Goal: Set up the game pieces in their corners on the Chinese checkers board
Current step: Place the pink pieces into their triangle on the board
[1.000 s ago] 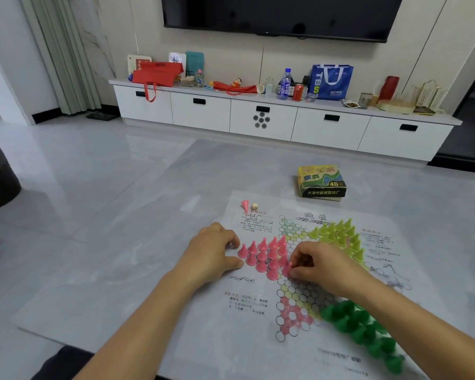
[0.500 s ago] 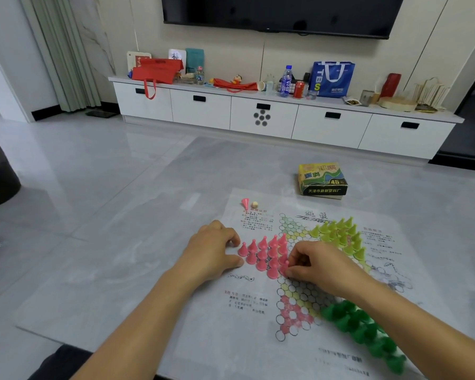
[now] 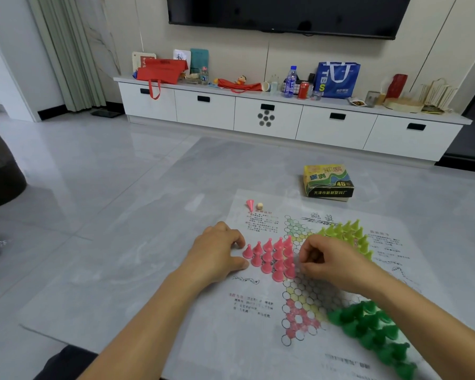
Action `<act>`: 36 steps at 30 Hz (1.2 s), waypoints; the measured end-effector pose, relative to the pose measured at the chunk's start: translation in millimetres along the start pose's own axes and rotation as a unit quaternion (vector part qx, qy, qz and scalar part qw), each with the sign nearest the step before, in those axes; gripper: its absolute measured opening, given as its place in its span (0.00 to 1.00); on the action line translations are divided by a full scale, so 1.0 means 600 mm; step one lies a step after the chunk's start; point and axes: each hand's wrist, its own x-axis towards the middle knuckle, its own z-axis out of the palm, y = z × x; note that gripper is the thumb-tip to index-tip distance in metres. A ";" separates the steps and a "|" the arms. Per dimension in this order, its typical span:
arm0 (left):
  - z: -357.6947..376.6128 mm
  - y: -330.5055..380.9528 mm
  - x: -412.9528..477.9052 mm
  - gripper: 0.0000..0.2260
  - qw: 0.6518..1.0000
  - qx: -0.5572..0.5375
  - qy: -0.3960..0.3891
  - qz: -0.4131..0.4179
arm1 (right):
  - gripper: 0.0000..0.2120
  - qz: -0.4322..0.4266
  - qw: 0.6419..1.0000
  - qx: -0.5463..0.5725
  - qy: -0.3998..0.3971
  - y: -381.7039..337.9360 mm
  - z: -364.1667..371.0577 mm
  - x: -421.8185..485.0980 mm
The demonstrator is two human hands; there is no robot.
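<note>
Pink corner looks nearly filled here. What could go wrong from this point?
The pink pieces stand packed between the left hand and right hand; a nudge could topple several.
The right forearm passes close by the dark green pieces; drawing back might sweep them.
A stray pink piece lies tipped over beside the die, easily forgotten.

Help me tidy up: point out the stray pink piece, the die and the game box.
stray pink piece (image 3: 249, 204), head view, its cone body.
die (image 3: 260, 206), head view, its middle.
game box (image 3: 327, 175), head view, printed top.
</note>
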 end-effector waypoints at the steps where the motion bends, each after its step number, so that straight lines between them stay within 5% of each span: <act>1: 0.000 0.000 0.001 0.17 1.000 0.001 0.000 0.000 | 0.06 0.001 1.000 0.008 0.015 -0.001 -0.006 0.004; 5: -0.001 0.001 0.002 0.16 1.000 0.000 -0.001 0.001 | 0.00 0.003 0.996 0.050 0.077 -0.010 -0.020 0.043; 8: -0.003 0.002 0.001 0.16 1.000 -0.005 -0.004 0.002 | 0.05 -0.018 0.995 0.032 0.098 -0.018 -0.014 0.095; 16: -0.009 0.000 0.007 0.17 1.000 -0.007 -0.013 0.013 | 0.17 -0.081 0.985 -0.117 0.102 -0.044 0.019 0.228; 23: -0.012 -0.008 0.012 0.16 0.999 -0.030 -0.016 0.023 | 0.13 -0.165 0.933 -0.302 0.109 -0.051 0.014 0.257; 28: -0.018 -0.005 0.011 0.11 0.993 -0.098 0.065 0.017 | 0.11 -0.141 0.971 -0.104 0.161 -0.043 -0.015 0.185; 31: -0.025 0.018 0.001 0.09 0.964 -0.210 0.155 0.044 | 0.11 -0.126 0.983 0.099 0.086 -0.059 -0.036 0.097; 36: -0.005 0.079 -0.053 0.09 0.929 -0.323 0.107 0.144 | 0.14 -0.137 0.977 0.162 0.005 -0.061 -0.033 -0.025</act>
